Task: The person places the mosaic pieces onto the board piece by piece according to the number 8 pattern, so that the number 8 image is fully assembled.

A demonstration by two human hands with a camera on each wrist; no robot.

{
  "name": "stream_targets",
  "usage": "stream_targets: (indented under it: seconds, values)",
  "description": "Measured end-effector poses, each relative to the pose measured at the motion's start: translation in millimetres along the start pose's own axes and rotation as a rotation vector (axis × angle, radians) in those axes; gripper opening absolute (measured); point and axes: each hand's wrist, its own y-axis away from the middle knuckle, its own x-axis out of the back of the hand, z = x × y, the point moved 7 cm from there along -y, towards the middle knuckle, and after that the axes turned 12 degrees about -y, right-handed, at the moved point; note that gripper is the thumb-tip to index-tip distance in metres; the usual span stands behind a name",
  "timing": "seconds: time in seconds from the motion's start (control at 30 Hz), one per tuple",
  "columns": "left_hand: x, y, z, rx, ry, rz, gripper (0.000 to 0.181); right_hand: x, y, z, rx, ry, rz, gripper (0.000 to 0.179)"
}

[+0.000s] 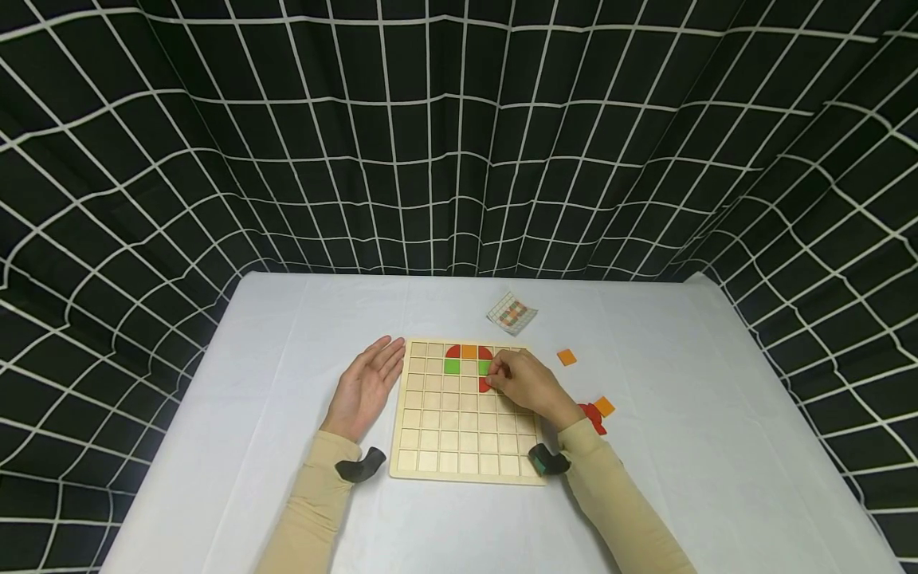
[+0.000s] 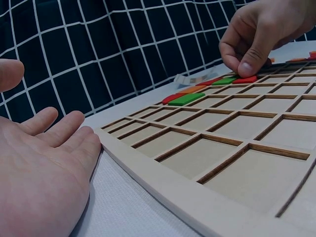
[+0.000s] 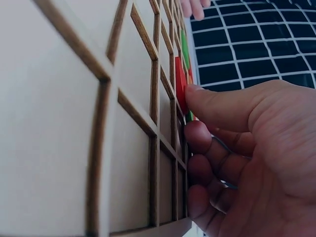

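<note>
red curved-edged tile (image 1: 484,385) beside a green tile (image 1: 484,367) on a pale gridded board (image 1: 449,440)

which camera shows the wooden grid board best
The head view: it shows nearly the whole wooden grid board from above, though the right hand covers part of it. The left wrist view shows only part, from low down; the right wrist view shows a cropped part at a steep slant.

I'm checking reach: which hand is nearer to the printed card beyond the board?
Right. The right hand is over the board, on the card's near side; the left hand is beside the board's left edge, farther off.
</note>
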Motion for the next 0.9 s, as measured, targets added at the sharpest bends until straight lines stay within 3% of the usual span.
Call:
stream_targets:
  seconds: [0.13,0.3,0.5,0.9]
  values:
    - [0.5,-0.5,-0.6,0.003,-0.011,0.002,0.060,0.8,0.9,-0.1,0.002,-0.039,0.003,0.014]
    - [0.8,0.0,-0.9,0.003,-0.008,0.008,0.060,4.8,3.1,1.6,-0.021,-0.171,0.011,0.016]
    - [1.0,-0.2,-0.9,0.002,-0.012,0.007,0.061,23.6,8.8,-4.9,-0.038,-0.294,0.034,0.023]
    - [0.2,-0.6,-0.7,0.010,-0.013,0.018,0.059,61.1,32.4,-9.7,-0.040,-0.267,0.070,0.021]
